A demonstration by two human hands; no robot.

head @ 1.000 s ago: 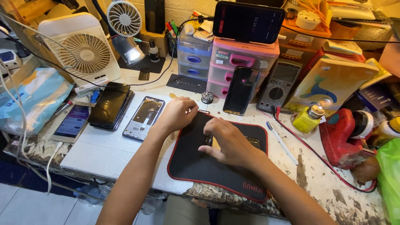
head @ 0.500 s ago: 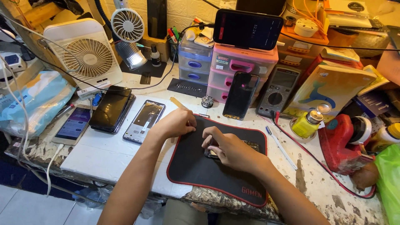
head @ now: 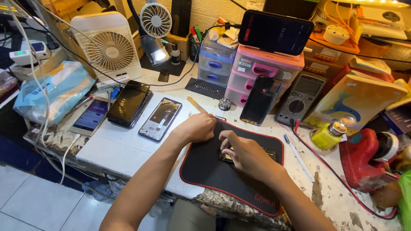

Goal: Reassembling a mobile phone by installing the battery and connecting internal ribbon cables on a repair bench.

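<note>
Since a moment ago the left hand (head: 198, 127) has slid to the black mat's (head: 205, 171) corner, fingers curled; the right hand (head: 244, 154) pinches a small dark part (head: 269, 152) mid-mat — blue wipes packet (head: 55, 92) far left.

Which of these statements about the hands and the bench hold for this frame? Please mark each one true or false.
1. Both hands rest on the black mat with the red edge. True.
2. The right hand presses on a small dark part lying on the mat. True.
3. The left hand holds the yellow bottle. False: the bottle stands alone at the right of the mat, and the left hand is closed at the mat's top left corner around something too small to tell.
4. The opened phone frame lies on the mat. False: it lies on the white tabletop left of the mat.
5. A white box fan stands at the back left. True.
</note>
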